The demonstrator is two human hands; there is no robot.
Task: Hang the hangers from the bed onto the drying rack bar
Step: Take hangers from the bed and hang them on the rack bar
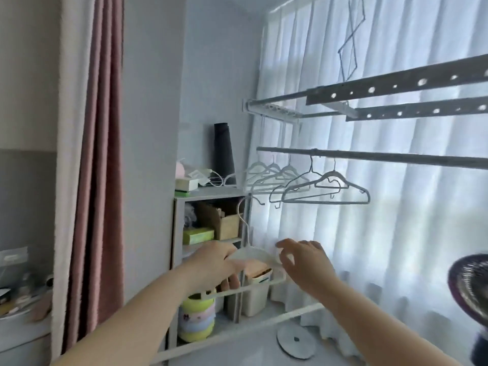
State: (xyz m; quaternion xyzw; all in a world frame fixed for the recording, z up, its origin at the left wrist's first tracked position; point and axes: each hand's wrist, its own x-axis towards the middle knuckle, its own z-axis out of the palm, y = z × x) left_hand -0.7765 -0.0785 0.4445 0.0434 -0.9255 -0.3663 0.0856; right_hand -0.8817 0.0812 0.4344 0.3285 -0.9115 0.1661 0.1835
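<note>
Lower centre, the left hand (pixel 211 265) grips a white hanger (pixel 257 253) hook-up for the bar (pixel 369 155) above, right hand (pixel 303 260) slack-fingered beside it.

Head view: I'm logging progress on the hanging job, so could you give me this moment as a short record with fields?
left hand: grips a white hanger, hook pointing up
right hand: at the hanger's right end, grip unclear
bar: above both hands
hung hangers: about five, near the bar's left end
status: held hanger below the bar, not yet hung
behind: shelf, curtain
</note>
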